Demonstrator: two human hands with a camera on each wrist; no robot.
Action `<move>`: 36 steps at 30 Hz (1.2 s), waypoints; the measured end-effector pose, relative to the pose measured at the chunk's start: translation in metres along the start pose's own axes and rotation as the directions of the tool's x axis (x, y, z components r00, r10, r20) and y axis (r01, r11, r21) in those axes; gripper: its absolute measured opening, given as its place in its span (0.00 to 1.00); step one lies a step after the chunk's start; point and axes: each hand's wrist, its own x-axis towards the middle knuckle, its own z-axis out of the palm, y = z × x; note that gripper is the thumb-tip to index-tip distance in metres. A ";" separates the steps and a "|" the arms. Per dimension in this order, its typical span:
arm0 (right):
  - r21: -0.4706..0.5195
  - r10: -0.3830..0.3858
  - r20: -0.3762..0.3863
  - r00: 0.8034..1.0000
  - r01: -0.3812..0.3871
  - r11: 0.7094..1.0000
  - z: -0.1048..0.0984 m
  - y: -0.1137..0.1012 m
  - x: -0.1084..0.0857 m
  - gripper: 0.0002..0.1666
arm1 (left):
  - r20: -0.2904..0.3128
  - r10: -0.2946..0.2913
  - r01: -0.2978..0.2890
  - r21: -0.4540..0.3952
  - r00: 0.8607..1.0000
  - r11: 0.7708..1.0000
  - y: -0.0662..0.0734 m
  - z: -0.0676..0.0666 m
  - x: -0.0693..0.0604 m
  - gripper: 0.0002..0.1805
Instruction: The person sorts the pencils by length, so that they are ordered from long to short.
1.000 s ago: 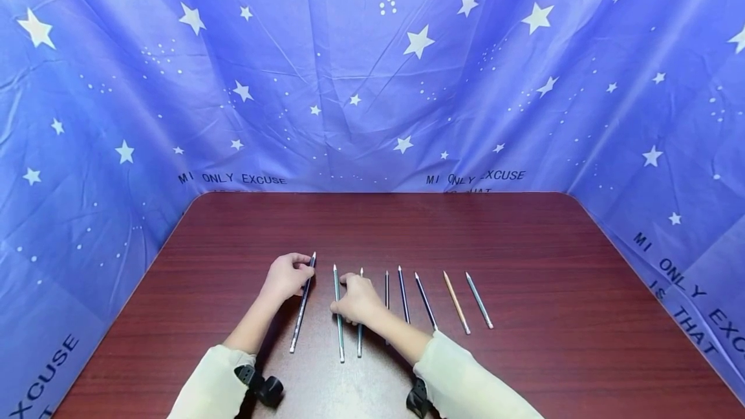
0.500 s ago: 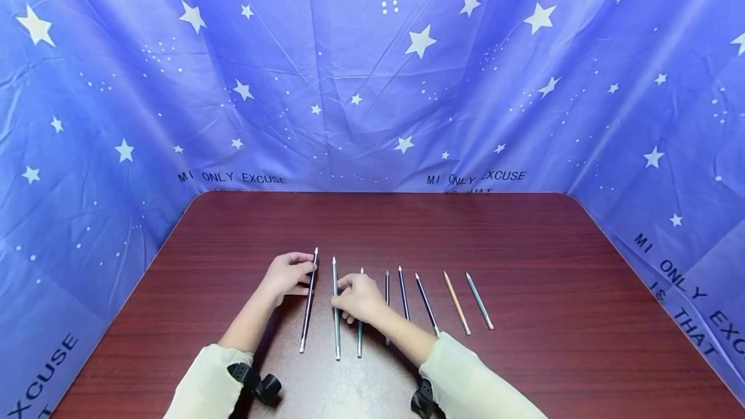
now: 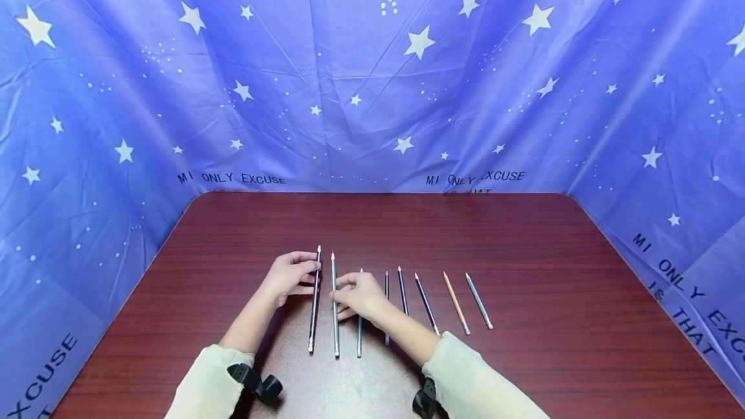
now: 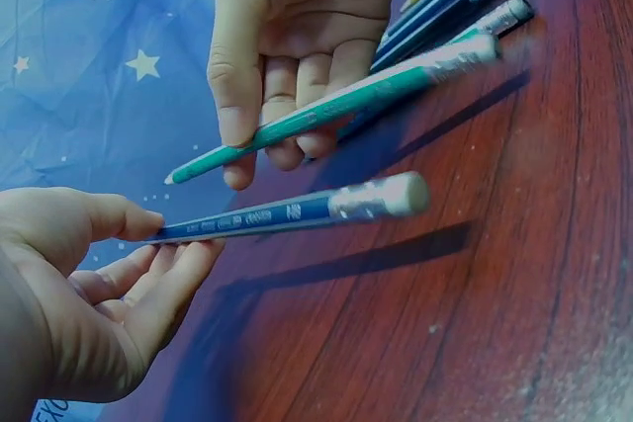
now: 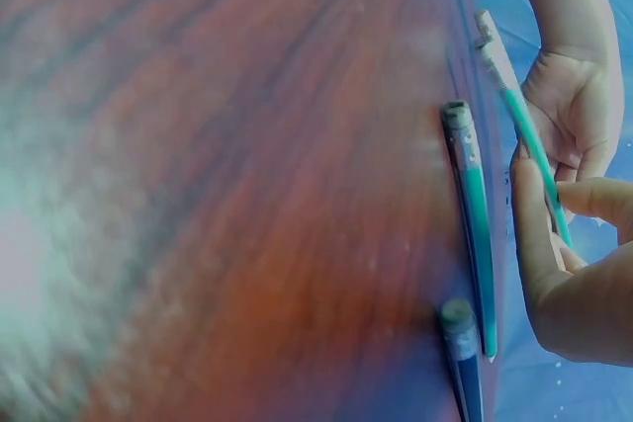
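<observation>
Pencil in blue (image 4: 267, 215): tip end between pinching fingers (image 4: 178, 289), left hand (image 3: 285, 277)
Pencil in green (image 4: 356, 101): middle likewise pinched, right hand (image 3: 362, 295)

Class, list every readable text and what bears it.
"MI ONLY EXCUSE": back curtain, left
"MI ONLY XCUSE": back curtain, right, E creased
Lines below these: unclear
"MI ONLY EXC": right curtain, cut off
"IS THAT": right curtain
"XCUSE": left curtain, cut off
Blue pencil, green pencil: print too small or blurred
</observation>
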 end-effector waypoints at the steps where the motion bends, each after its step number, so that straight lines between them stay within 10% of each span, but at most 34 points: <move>1: 0.012 -0.002 0.002 1.000 0.002 1.000 -0.001 0.000 0.000 0.22 | 0.001 0.003 -0.003 -0.004 1.000 1.000 0.000 0.001 0.000 0.21; 36: 0.039 0.001 -0.032 0.999 0.000 0.999 -0.028 -0.010 0.006 0.29 | -0.052 0.078 -0.080 -0.033 0.996 0.996 0.012 0.016 -0.003 0.21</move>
